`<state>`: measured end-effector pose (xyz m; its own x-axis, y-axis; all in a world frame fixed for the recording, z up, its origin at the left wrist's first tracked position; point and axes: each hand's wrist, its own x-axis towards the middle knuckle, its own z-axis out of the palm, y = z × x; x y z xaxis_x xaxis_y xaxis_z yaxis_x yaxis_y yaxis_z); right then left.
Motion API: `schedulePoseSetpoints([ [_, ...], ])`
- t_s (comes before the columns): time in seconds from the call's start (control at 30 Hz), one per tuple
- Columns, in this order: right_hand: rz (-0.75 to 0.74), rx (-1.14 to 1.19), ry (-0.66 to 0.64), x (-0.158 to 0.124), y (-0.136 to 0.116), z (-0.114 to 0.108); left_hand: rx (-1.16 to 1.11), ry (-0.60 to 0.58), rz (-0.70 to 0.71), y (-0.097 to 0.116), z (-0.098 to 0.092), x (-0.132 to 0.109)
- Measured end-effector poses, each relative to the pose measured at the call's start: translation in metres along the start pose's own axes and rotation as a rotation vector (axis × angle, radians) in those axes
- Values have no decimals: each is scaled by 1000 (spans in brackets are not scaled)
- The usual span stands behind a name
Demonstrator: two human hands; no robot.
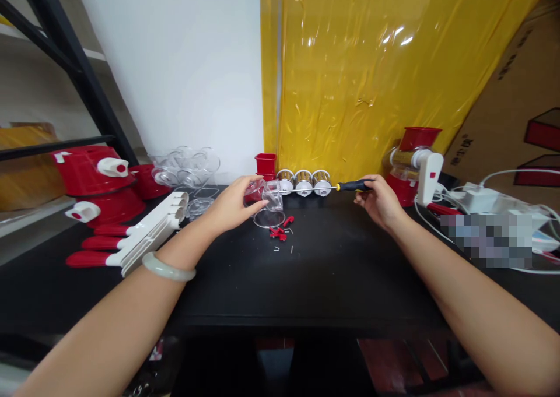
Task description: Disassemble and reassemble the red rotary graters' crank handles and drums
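Left hand (234, 206) curled around a clear plastic housing (274, 199) at mid-table; right hand (381, 200) gripping a screwdriver (355, 185), its shaft reaching the housing, the tip's seat too fine to tell from where I stand. An off-line push could slip the tip toward the left fingers; a brushing wrist could scatter the small metal pieces (291, 249). Metal drums (303, 183) limit the back, white crank handles (151, 234) the left; the widest room runs to the near edge of the black table (332, 286).

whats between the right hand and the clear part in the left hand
In the head view, the screwdriver, with three metal drums behind it.
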<state>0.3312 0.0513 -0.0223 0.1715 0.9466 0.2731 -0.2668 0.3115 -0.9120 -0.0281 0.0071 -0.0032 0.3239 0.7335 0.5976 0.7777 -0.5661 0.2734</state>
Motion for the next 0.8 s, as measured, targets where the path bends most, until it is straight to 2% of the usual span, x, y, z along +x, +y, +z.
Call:
schedulePoseSetpoints([
  [0.13, -1, -20, 0, 1, 1, 0, -10, -3, -2, 0, 0, 0],
  [0.33, -79, -145, 19, 0, 3, 0, -17, 0, 4, 0, 0, 0],
  [0.43, -40, -77, 35, -1, 1, 1, -23, 3, 18, -1, 0, 0],
  [0.6, 36, 27, -11, -3, -4, 3, -15, 0, 16, -2, 1, 0],
  [0.8, 4, -90, 32, -1, 2, 3, -10, 1, 14, -3, 1, 1],
])
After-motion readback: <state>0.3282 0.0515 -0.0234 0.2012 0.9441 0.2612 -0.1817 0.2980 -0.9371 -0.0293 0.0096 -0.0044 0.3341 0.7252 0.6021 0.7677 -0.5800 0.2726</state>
